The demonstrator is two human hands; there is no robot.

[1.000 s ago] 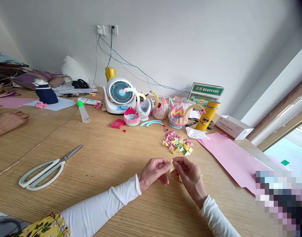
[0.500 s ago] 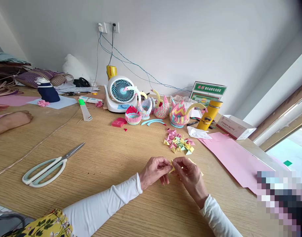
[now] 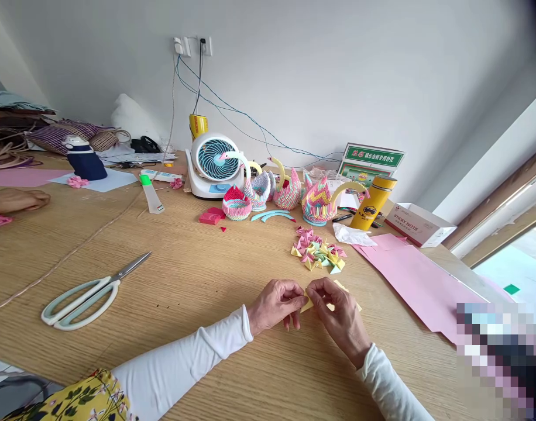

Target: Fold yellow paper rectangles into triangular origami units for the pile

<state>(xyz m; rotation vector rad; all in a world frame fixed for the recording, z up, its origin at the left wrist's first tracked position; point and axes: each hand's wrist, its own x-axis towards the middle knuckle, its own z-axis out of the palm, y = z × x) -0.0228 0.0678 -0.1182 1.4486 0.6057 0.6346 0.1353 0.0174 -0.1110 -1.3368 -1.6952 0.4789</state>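
Observation:
Between my two hands is a small piece of yellow paper point(image 3: 308, 304), partly covered by the fingers. My left hand point(image 3: 277, 304) pinches its left side between thumb and forefinger, the other fingers curled below. The thumb and forefinger of my right hand point(image 3: 337, 310) close on its right side. More pale yellow paper point(image 3: 340, 286) lies on the table under and behind my right hand, mostly hidden by it. Just beyond my hands sits a pile of folded paper triangles point(image 3: 319, 251) in pink, yellow and green.
Folded-paper swans point(image 3: 317, 202) stand at the back beside a white fan point(image 3: 216, 164) and a yellow flask point(image 3: 373, 204). Scissors point(image 3: 96, 295) lie left, a glue bottle point(image 3: 152, 196) beyond them. Pink sheets point(image 3: 412, 280) lie right. Another person's hand point(image 3: 20, 200) rests at far left.
The yellow paper has turned and shows lower between my fingers; my right hand has shifted very slightly. At far left, the other person's hand has drawn back toward the edge.

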